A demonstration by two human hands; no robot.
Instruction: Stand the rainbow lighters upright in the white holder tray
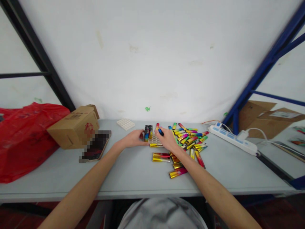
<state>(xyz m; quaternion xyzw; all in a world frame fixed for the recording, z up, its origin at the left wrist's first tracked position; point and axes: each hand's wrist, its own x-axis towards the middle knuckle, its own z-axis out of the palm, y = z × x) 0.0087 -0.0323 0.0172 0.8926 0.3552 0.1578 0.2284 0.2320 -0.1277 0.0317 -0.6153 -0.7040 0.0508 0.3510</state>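
Note:
Several upright lighters (146,138) with dark tops stand in rows at the left side of a pale gridded tray (154,139). My left hand (134,138) is beside them, thumb and fingers apart around the tray's left end. Over the tray's right part, my right hand (166,138) has its fingers closed on a lighter with a dark blue end (161,132). Many shiny multicoloured lighters (190,138) lie in a loose pile to the right, partly under my right forearm. More lie flat in front of the tray, including a yellow and red one (178,172).
A second pale tray (125,124) lies at the back. To the left are a phone (96,146), a cardboard box (75,127) and a red bag (30,140). A white power strip (232,140) with cables lies at the right, near a blue frame (264,65).

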